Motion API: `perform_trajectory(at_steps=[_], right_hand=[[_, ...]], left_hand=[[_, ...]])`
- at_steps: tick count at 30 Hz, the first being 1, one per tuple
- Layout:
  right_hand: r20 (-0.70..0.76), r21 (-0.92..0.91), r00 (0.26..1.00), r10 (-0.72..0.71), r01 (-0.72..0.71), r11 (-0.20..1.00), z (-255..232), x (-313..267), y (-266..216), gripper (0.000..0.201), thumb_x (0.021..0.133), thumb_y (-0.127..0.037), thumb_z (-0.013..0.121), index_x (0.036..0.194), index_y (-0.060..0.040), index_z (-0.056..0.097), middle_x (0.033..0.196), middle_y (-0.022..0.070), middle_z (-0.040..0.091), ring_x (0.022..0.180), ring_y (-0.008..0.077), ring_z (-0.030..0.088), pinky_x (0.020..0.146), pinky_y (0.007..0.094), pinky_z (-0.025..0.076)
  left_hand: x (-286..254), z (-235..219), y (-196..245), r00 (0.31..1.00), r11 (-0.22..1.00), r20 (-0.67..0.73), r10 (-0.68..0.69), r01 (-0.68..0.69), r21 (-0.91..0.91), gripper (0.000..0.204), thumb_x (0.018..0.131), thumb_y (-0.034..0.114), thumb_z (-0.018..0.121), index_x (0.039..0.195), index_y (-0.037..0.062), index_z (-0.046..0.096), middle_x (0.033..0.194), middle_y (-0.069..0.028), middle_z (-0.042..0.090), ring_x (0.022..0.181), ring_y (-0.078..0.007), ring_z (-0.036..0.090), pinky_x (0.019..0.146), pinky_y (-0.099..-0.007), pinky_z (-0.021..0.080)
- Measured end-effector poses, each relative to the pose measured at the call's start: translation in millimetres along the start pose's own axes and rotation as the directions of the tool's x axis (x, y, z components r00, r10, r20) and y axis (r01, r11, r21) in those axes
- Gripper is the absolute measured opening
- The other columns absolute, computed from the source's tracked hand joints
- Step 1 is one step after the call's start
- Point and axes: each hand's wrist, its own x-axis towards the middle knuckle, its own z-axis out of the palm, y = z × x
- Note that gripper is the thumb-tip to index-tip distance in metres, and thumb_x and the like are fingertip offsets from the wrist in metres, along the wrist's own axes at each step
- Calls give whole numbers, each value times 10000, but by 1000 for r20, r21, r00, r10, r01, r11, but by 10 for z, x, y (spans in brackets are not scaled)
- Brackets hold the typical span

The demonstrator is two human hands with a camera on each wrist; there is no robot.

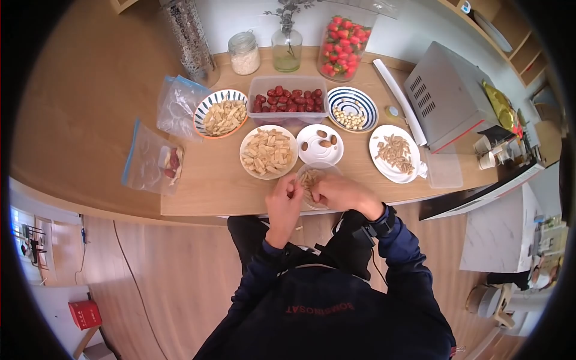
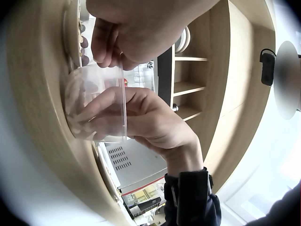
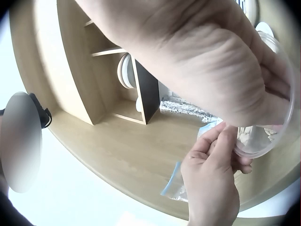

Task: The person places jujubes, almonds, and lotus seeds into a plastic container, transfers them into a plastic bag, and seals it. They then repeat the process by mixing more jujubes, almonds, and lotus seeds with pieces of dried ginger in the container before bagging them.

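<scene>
A clear round tub [image 1: 324, 167] with pale strips [image 1: 310, 177] in it stands at the table's front edge. My right hand [image 1: 345, 193] reaches down into it; in the left wrist view the right hand's [image 2: 146, 117] thumb and fingers come together on pale strips [image 2: 74, 96] near the bottom. My left hand [image 1: 283, 207] is at the tub's left side, fingers curled. In the right wrist view the left hand [image 3: 211, 174] pinches the tub's rim [image 3: 256, 154], partly behind my right hand [image 3: 197, 66].
Behind the tub are a plate with several almonds [image 1: 324, 143], a plate of pale sticks [image 1: 268, 152], and a box of red dates [image 1: 288, 101]. Bowls flank the box. A plate of brown strips [image 1: 395, 153] stands right, zip bags [image 1: 147, 157] left, a grey appliance [image 1: 447, 90] back right.
</scene>
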Motion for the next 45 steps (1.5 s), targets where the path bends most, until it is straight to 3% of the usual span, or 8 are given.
perform_trajectory(at_steps=[3, 6, 20, 27, 35, 39, 40, 45], right_hand=[[5, 46, 999, -47, 47, 998, -38, 38, 4, 91, 759, -34, 657, 836, -48, 703, 861, 169, 685, 887, 367, 645, 741, 452, 499], [63, 27, 994, -86, 85, 996, -66, 72, 24, 69, 791, -65, 674, 854, -59, 704, 818, 153, 679, 822, 350, 645, 715, 433, 495], [228, 217, 965, -132, 81, 973, -215, 91, 6, 120, 771, -95, 680, 880, -56, 708, 793, 93, 712, 734, 239, 682, 652, 369, 505], [168, 164, 979, -113, 85, 983, -172, 83, -3, 83, 744, -103, 709, 822, -75, 710, 795, 64, 720, 748, 252, 681, 655, 386, 499], [-84, 407, 992, -90, 116, 906, -258, 54, 51, 81, 745, -19, 720, 802, -62, 682, 759, 54, 687, 748, 182, 673, 668, 333, 514], [-488, 380, 872, 40, 171, 909, -569, 76, 355, 73, 852, 31, 681, 884, -30, 656, 765, 24, 659, 704, 85, 603, 664, 280, 513], [-638, 424, 732, 239, 75, 902, -763, 197, 572, 56, 858, 10, 683, 898, -19, 657, 766, 23, 658, 723, 85, 620, 671, 277, 517], [-799, 343, 479, 365, -135, 929, -769, 448, 1276, 235, 846, -75, 738, 1058, -7, 665, 933, 139, 713, 829, 237, 710, 762, 348, 560]], left_hand=[[-47, -1, -21, 1000, 1000, 9, -21, 21, 16, 219, 874, 43, 725, 1087, 40, 673, 627, -91, 591, 510, -163, 565, 520, -320, 477], [-44, 27, -38, 1000, 1000, -17, -4, 4, -10, 178, 881, 16, 735, 1054, 5, 694, 594, -41, 590, 523, -52, 510, 513, -244, 448], [-44, 9, -37, 999, 999, 15, -36, 37, -14, 151, 879, 17, 731, 1027, 0, 704, 605, -31, 594, 532, -49, 521, 521, -246, 456], [-45, -17, -5, 996, 998, 69, -58, 58, 8, 193, 889, 50, 717, 1078, 33, 683, 636, -95, 606, 512, -158, 565, 528, -309, 479], [-59, -13, -50, 998, 999, 52, -37, 38, -25, 163, 898, 4, 702, 1060, -1, 687, 591, -6, 538, 540, -41, 476, 516, -242, 423], [-46, -28, -56, 990, 992, 93, -109, 115, -61, 161, 892, 47, 726, 1048, 19, 696, 613, -59, 584, 529, -95, 534, 530, -284, 465], [-56, -44, -40, 990, 993, 84, -113, 117, -36, 156, 894, 50, 726, 1044, 18, 697, 612, -53, 581, 531, -89, 528, 530, -280, 461], [-50, -97, 51, 992, 995, 69, -103, 104, -2, 128, 907, 60, 723, 1025, 16, 701, 609, -27, 573, 542, -72, 513, 530, -269, 450]])
